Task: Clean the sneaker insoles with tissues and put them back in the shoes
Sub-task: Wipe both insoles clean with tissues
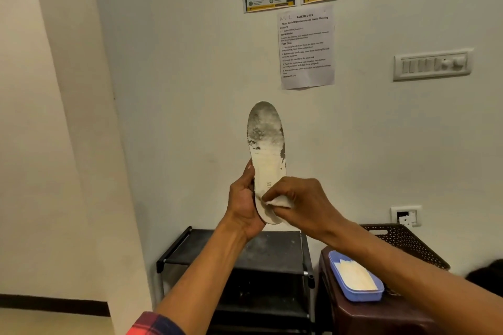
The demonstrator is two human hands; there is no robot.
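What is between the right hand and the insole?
A white tissue, held by the right hand against the insole near its heel, in the head view.

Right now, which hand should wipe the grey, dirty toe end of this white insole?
Right. The right hand pinches the crumpled white tissue against the heel of the white insole, while the left hand grips that heel, holding it upright.

The white insole (268, 149) stands upright, toe end grimy grey, heel gripped by the left hand (245, 207). A crumpled white tissue (276, 202), pinched in the right hand (302, 198), touches its heel.
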